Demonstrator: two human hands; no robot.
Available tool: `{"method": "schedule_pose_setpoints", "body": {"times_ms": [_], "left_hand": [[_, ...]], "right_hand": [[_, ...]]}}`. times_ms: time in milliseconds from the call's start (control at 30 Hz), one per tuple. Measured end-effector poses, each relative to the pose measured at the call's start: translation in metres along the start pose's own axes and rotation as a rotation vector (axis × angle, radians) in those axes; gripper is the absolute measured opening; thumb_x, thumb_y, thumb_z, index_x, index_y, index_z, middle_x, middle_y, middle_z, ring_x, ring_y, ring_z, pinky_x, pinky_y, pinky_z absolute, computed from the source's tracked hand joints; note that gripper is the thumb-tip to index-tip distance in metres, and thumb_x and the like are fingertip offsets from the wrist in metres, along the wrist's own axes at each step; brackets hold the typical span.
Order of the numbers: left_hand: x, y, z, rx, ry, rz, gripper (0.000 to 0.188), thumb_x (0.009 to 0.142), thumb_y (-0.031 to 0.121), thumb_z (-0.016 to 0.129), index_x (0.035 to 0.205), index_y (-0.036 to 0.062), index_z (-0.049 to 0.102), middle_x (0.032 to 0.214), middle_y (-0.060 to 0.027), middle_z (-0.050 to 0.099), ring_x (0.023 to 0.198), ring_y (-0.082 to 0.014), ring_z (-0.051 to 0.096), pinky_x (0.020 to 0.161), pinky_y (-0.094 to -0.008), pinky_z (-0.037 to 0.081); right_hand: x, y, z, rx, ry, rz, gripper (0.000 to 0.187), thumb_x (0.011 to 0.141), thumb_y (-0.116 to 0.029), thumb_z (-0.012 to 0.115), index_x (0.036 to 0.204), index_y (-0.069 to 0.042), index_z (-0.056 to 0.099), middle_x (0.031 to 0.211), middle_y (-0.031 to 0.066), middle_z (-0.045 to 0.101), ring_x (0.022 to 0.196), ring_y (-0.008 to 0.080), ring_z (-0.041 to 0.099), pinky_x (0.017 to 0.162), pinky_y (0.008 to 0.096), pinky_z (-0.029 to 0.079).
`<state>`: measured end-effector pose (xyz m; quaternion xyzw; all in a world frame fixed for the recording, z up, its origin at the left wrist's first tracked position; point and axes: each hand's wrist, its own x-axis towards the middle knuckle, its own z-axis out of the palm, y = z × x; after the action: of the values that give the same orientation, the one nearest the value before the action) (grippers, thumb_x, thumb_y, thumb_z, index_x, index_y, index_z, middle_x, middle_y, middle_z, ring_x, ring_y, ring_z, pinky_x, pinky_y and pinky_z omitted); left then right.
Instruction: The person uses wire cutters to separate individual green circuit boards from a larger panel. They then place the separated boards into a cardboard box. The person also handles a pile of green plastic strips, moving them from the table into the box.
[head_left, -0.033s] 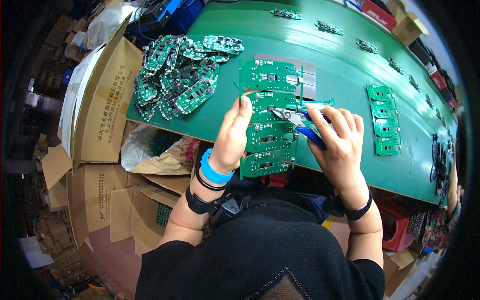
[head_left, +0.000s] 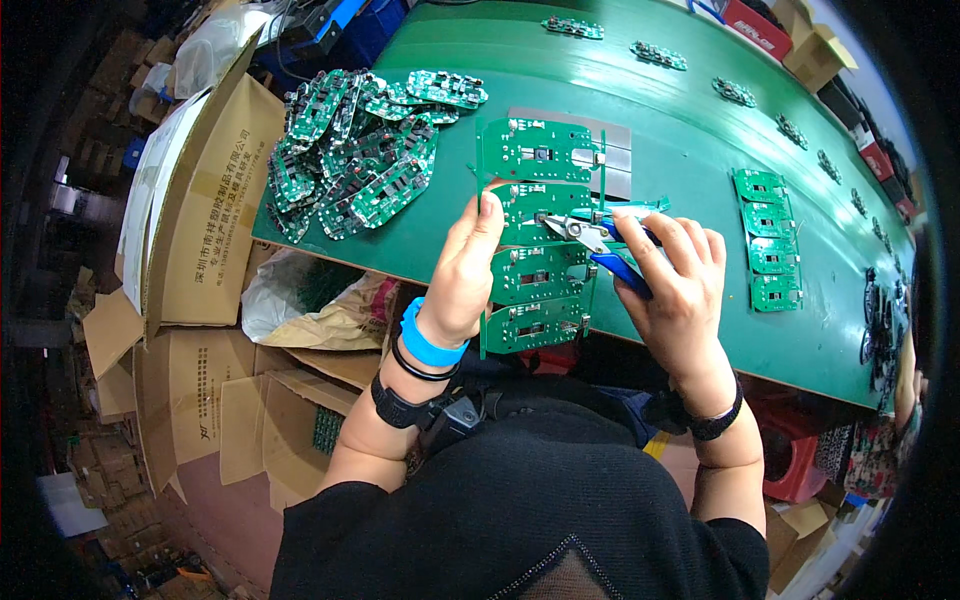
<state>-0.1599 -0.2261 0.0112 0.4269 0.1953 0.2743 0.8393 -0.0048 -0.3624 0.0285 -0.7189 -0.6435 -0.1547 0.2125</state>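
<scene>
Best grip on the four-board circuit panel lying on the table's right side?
Probably across both long edges, mid-length, from above: the four-board circuit panel lies flat, long and narrow, with components on its upper face. The right hand is nearest, to its left.

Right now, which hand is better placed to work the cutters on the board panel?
Likely the right hand: it holds the blue-handled cutters, tips over the green board panel. The left hand holds the panel's left side.
</scene>
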Motion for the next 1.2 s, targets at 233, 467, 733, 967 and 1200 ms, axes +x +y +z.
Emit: {"method": "schedule_pose_setpoints", "body": {"times_ms": [233, 467, 733, 967, 1200], "left_hand": [[0.001, -0.002, -0.024, -0.393, 0.004, -0.258, 0.059, 0.100, 0.047, 0.020, 0.137, 0.0039, 0.035, 0.128, -0.0169, 0.052, 0.101, -0.0314, 0.062, 0.082, -0.0453, 0.056], [0.007, -0.017, -0.041, -0.871, -0.271, -0.333, 0.067, 0.098, 0.053, 0.017, 0.145, 0.0060, 0.023, 0.141, -0.0181, 0.040, 0.098, -0.0419, 0.062, 0.079, -0.0552, 0.055], [0.009, -0.022, -0.034, -0.793, -0.295, -0.253, 0.067, 0.098, 0.051, 0.023, 0.143, 0.0025, 0.025, 0.149, -0.0250, 0.020, 0.120, -0.0425, 0.047, 0.089, -0.0543, 0.051], [0.012, -0.006, -0.029, -0.646, -0.212, -0.226, 0.065, 0.097, 0.054, 0.024, 0.140, 0.0050, 0.032, 0.136, -0.0204, 0.043, 0.111, -0.0399, 0.055, 0.088, -0.0548, 0.050], [0.017, 0.009, -0.013, -0.236, -0.020, -0.075, 0.050, 0.102, 0.040, 0.025, 0.133, 0.0048, 0.040, 0.121, -0.0141, 0.056, 0.106, -0.0251, 0.060, 0.085, -0.0398, 0.055]], "right_hand": [[-0.001, 0.011, -0.006, 0.186, 0.200, 0.158, 0.054, 0.059, -0.008, 0.071, 0.112, -0.009, 0.063, 0.095, 0.0076, 0.058, 0.087, 0.0261, 0.054, 0.078, 0.0364, 0.039], [-0.011, 0.014, 0.007, 0.104, -0.005, 0.194, 0.057, 0.060, -0.011, 0.074, 0.115, -0.011, 0.060, 0.103, 0.0068, 0.057, 0.095, 0.0254, 0.053, 0.083, 0.0377, 0.038], [-0.010, 0.011, 0.012, 0.124, -0.016, 0.215, 0.057, 0.062, -0.012, 0.074, 0.116, -0.010, 0.059, 0.104, 0.0081, 0.057, 0.096, 0.0265, 0.053, 0.086, 0.0386, 0.038], [-0.008, 0.019, -0.001, 0.214, 0.141, 0.285, 0.052, 0.065, -0.010, 0.071, 0.116, -0.007, 0.061, 0.105, 0.0129, 0.059, 0.097, 0.0310, 0.054, 0.088, 0.0399, 0.040], [-0.002, -0.009, -0.017, 0.118, -0.131, 0.070, 0.070, 0.056, -0.012, 0.075, 0.123, -0.012, 0.055, 0.111, 0.0080, 0.053, 0.107, 0.0278, 0.049, 0.094, 0.0433, 0.032]]}}
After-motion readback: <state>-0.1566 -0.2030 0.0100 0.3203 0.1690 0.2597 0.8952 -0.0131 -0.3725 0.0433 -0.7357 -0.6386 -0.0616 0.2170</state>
